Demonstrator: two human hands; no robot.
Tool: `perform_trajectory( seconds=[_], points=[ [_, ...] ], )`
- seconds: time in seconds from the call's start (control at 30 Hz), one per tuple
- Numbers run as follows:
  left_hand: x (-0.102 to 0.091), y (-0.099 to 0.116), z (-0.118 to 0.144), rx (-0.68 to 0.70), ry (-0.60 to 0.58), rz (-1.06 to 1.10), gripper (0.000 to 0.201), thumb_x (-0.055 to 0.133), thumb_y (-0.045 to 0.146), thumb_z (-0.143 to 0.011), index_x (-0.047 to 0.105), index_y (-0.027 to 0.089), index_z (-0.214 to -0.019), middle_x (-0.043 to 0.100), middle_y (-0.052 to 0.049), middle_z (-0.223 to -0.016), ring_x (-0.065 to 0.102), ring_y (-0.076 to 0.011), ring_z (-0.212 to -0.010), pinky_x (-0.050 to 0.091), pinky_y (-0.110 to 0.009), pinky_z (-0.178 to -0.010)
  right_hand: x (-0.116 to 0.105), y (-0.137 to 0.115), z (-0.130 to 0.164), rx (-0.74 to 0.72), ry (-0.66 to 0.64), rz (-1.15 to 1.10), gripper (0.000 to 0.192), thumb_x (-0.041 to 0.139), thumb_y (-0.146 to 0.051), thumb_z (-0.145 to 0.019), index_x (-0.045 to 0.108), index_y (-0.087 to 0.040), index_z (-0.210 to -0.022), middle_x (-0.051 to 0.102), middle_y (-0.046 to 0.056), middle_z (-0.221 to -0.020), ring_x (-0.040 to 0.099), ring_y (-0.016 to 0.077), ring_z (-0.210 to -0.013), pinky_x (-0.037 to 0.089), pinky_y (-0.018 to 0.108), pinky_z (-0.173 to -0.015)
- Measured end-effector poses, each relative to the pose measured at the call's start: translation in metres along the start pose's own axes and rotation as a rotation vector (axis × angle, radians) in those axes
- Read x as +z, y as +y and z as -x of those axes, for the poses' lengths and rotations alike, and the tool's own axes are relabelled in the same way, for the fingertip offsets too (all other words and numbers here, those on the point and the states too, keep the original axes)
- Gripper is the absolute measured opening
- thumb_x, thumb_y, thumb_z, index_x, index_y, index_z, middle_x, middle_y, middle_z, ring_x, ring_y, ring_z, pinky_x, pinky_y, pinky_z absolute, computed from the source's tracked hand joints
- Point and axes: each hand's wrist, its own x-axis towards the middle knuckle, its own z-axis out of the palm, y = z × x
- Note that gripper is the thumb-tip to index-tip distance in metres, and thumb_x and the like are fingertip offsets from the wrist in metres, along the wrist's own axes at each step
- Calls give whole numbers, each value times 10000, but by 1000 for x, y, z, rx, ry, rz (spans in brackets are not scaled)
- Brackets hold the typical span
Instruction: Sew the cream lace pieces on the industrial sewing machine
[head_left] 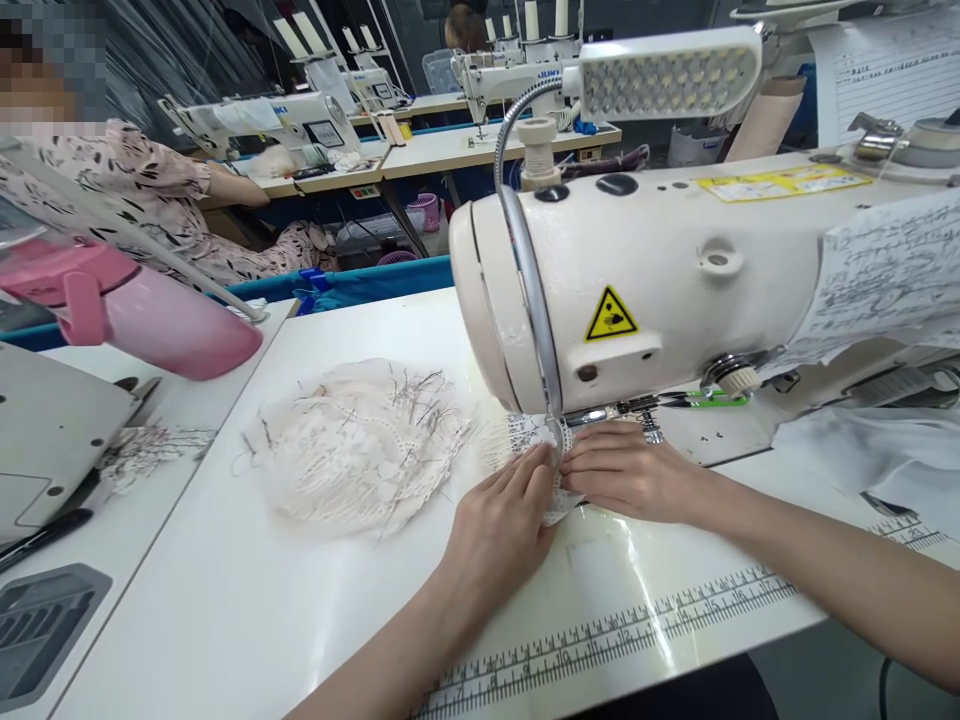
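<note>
A piece of white lace [531, 432] lies under the head of the white sewing machine [630, 270], close to the needle area. My left hand [501, 508] is closed on its near edge, with the fingers bunched together. From the right, my right hand [637, 472] has its fingers pressed together on the same lace, their tips nearly meeting my left fingers. The thumb of my right hand is hidden, and the machine head covers much of the presser foot. Left of my hands sits a loose heap of cream lace [360, 445] with frayed thread ends.
A pink bottle [176, 315] stands tilted in view at the left, near a grey tray [52, 630]. A ruler strip [600, 640] runs along the front edge. An LED lamp [671, 75] hangs above. A person in a patterned top [142, 200] sits beyond, near other machines [255, 125].
</note>
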Motion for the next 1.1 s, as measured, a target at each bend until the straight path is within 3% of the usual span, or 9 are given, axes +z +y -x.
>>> perform_trajectory(
  seconds=[0.17,0.67,0.87,1.1],
  points=[
    [-1,-1,-2,-31,-18,-21,396,420,-1,-625,539,130,-980,652,-117,-1154,657,-224,-993,592,-332,-768,-1,-1,-3,9,36,10,233,441,-156,-917,667,-203,-896,696,2,-857,633,108,-848,505,323,-915],
    [4,-3,-4,-70,-38,-118,306,464,34,-671,554,152,-938,643,-83,-1182,669,-210,-946,591,-291,-700,3,3,3,53,44,51,200,456,-141,-910,645,-176,-966,694,-5,-958,620,118,-912,488,292,-818],
    [4,-2,-4,-36,-38,-113,394,474,120,-768,558,128,-1152,603,-79,-1247,608,-219,-1091,575,-336,-822,3,5,8,92,90,201,199,449,-164,-916,639,-213,-947,694,-42,-958,607,102,-883,402,290,-688],
    [7,-1,-3,35,-8,-118,400,446,179,-830,581,149,-1206,604,-55,-1242,569,-222,-1149,572,-353,-840,-4,5,3,84,135,253,307,344,-186,-963,638,-182,-872,693,-9,-919,586,108,-810,376,301,-708]
  ],
)
